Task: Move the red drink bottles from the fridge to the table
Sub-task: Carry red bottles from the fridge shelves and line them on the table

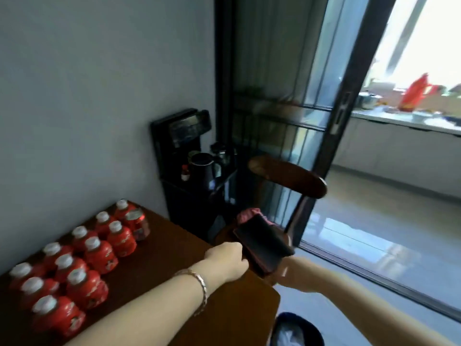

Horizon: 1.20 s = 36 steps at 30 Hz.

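Several red drink bottles (99, 255) with white caps stand in two rows on the left part of the dark wooden table (174, 265), along the wall. One red can (138, 224) stands at the far end of the rows. My left hand (228, 259), with a bracelet on the wrist, reaches over the table's right edge, its fingers curled against the near-left edge of a dark seat cushion (263, 242). My right hand (287, 272) is blurred at the cushion's near corner, its fingers hidden. No fridge is in view.
The cushion lies on a dark wooden chair (289, 177) pushed against the table's right end. Behind it, a black water dispenser (182, 136) holds a kettle. A sliding glass door (331, 126) stands open to a kitchen. A lined bin (296, 329) sits below the table corner.
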Each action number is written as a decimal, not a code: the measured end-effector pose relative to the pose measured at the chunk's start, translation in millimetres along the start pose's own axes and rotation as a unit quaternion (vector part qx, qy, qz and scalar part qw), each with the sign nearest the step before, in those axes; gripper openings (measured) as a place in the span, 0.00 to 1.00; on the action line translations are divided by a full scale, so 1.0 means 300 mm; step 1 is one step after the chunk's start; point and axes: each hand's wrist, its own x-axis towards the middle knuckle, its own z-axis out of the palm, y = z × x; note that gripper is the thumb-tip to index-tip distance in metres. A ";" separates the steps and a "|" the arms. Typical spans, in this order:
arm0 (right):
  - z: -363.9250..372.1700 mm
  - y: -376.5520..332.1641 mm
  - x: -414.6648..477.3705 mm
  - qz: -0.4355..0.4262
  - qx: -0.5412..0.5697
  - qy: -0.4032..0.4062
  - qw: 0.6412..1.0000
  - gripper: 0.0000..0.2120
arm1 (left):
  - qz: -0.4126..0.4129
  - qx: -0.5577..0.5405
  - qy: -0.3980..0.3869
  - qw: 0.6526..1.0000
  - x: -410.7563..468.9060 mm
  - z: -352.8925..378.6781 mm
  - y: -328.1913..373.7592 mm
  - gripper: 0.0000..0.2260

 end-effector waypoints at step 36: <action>-0.329 2.688 -2.726 0.713 0.109 0.398 0.567 0.09 | 0.774 0.089 0.042 0.625 -0.715 0.716 4.074 0.11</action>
